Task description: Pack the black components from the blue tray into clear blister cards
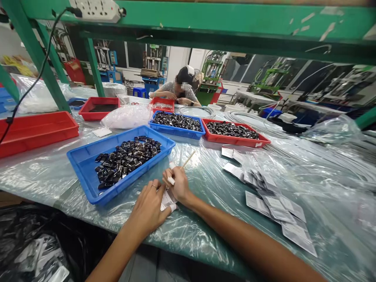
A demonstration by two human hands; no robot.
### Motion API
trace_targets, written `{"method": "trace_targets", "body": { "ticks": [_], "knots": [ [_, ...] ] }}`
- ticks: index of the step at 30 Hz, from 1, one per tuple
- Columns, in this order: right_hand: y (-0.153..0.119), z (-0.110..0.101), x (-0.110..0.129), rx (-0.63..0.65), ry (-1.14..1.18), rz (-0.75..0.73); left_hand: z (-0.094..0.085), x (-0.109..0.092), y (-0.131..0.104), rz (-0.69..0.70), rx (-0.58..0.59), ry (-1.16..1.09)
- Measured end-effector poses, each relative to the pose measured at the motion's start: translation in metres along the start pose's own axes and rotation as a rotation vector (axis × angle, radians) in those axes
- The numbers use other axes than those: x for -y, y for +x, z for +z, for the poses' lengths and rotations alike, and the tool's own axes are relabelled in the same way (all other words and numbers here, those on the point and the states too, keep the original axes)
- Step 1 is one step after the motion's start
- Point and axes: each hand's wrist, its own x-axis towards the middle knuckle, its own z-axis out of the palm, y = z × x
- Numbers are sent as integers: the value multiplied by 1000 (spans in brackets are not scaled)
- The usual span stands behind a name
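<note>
My left hand lies low over the table, with thumb and fingers round a small silver-white packet and holding it down. A white cover wraps its thumb tip. Just beside it, my right hand is closed on a thin wooden stick, which sticks out up and to the right. White covers also show on fingers of this hand. The stick's lower end is hidden. To the left stands a blue tray holding a heap of small shiny black pieces.
Flat silver packets lie scattered at right. Behind are another blue tray, a red tray, a clear bag and coiled grey cable. A green frame crosses overhead. A person sits opposite.
</note>
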Motion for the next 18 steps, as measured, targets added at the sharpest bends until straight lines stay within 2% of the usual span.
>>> {"method": "trace_targets", "body": {
  "ticks": [3, 7, 11, 14, 18],
  "knots": [
    [-17, -6, 3, 89, -58, 97, 2, -2, 2, -21, -1, 10],
    [-36, -19, 27, 254, -147, 235, -1, -6, 1, -31, 23, 12],
    [-23, -11, 37, 153, 8, 168, -8, -7, -9, -63, -47, 27],
    [-6, 6, 23, 114, 52, 149, -12, -6, -17, -122, -70, 54],
    [2, 22, -2, 86, 16, 97, -11, -3, -21, -124, -63, 35]
  ]
}}
